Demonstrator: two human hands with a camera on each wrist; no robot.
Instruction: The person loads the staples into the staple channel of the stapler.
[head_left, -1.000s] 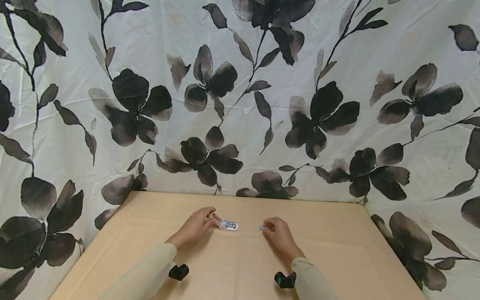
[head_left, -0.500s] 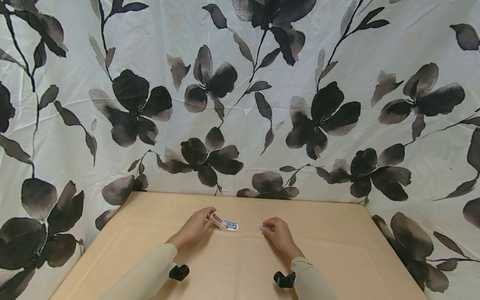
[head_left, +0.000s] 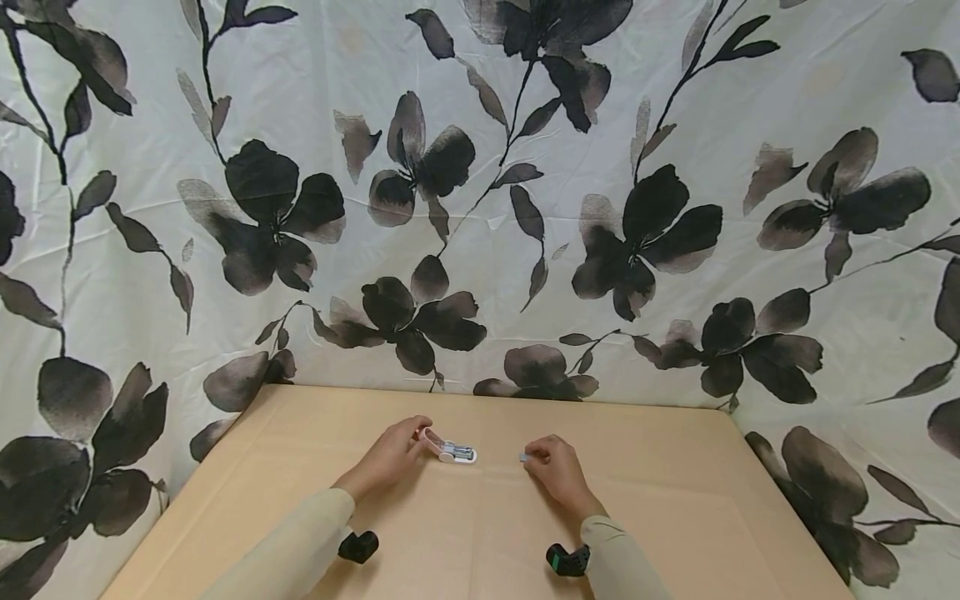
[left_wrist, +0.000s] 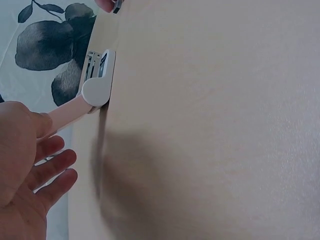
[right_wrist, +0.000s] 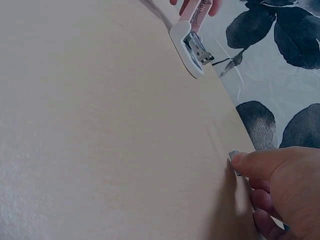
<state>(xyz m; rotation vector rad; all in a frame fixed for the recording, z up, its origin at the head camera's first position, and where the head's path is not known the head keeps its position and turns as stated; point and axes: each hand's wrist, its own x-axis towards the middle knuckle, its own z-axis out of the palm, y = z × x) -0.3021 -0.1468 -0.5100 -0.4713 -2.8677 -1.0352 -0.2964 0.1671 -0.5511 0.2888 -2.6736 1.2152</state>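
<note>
A small pink-and-white stapler (head_left: 459, 453) stands on the table with its top swung up, its metal staple channel showing. My left hand (head_left: 388, 452) pinches the raised pink top between thumb and index finger; in the left wrist view its other fingers (left_wrist: 57, 167) hang loosely below. The white base (right_wrist: 181, 44) rests on the tabletop. To the right, my right hand (head_left: 558, 471) pinches a short grey strip of staples (right_wrist: 233, 156) between thumb and fingers, close over the table. Most of the strip is hidden behind the thumb. A gap separates it from the stapler.
The light wood-coloured tabletop (head_left: 480, 533) stretches under both hands. Just behind its far edge hangs a white cloth with dark flowers (head_left: 487, 208). A black wrist device (head_left: 358, 546) sits below the left sleeve, another black device (head_left: 567, 560) by the right sleeve.
</note>
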